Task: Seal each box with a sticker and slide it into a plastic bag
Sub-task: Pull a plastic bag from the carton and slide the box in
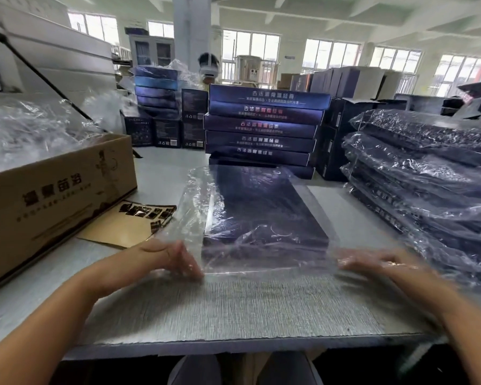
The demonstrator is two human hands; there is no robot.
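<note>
Both hands work the near mouth of the plastic bag [195, 207], with the box [261, 207] already inside.
The left hand [175, 259] pinches the bag's near edge, likely to hold the mouth steady; the right hand [372, 262] lies at the opposite corner under film, too blurred to tell whether it grips. The box lies flat on the table [233, 307]. A sticker sheet [139, 218] sits within reach at left, an unbagged stack [264, 126] stands far, and a bagged pile [428, 168] lies right, seemingly separating finished from pending.

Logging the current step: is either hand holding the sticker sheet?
No: the sticker sheet lies on the table by the carton; left hand and right hand are at the plastic bag.
</note>
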